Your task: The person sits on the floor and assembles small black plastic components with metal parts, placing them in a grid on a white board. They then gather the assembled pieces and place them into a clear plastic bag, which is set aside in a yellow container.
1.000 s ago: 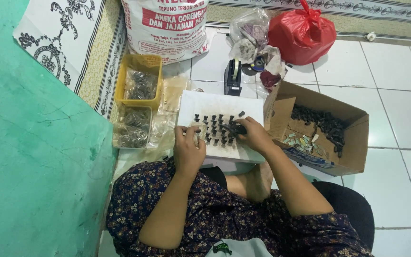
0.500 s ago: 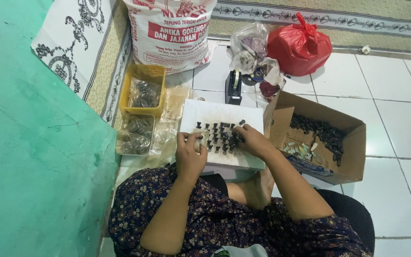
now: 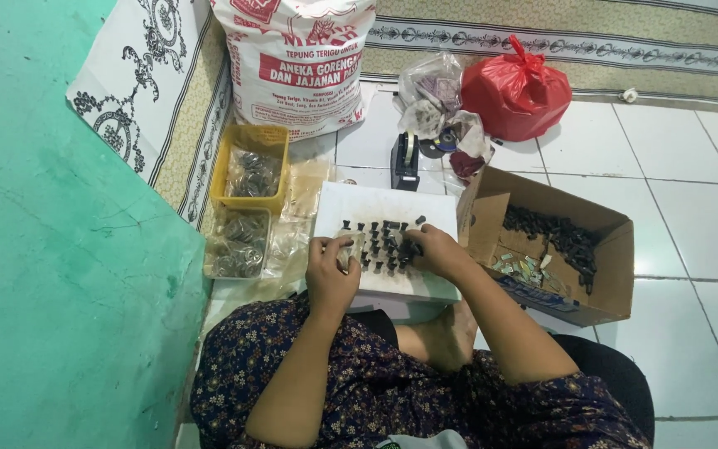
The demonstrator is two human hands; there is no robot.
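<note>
- Nearest to me I see my lap in a dark flowered garment point(image 3: 376, 391), with a bare foot point(image 3: 442, 341) tucked under the edge of the white board point(image 3: 367, 204).
- My left hand point(image 3: 330, 266) rests on the near left part of the board, fingers curled in on a small pale packet point(image 3: 348, 249); I cannot tell how firmly it is held.
- My right hand point(image 3: 434, 249) lies on the near right part of the board, fingertips pinched narrow at the right end of the small dark pieces point(image 3: 384, 241); whether one is actually gripped I cannot tell.
- The dark pieces stand in short rows on the middle of the board, between my two hands and touching the right fingertips.
- To my right an open cardboard box point(image 3: 600, 291) sits just beside the board, with more dark pieces and some small pale packets inside.
- To my left lie a clear tray point(image 3: 238, 245) and, beyond it, a yellow tray point(image 3: 251, 170), both with bagged parts.
- Beyond the board stands a black tape dispenser point(image 3: 406, 162).
- Farthest are a large printed sack point(image 3: 292, 58), a clear bag point(image 3: 434, 100) and a red plastic bag point(image 3: 517, 91) on the tiled floor point(image 3: 691, 216).
</note>
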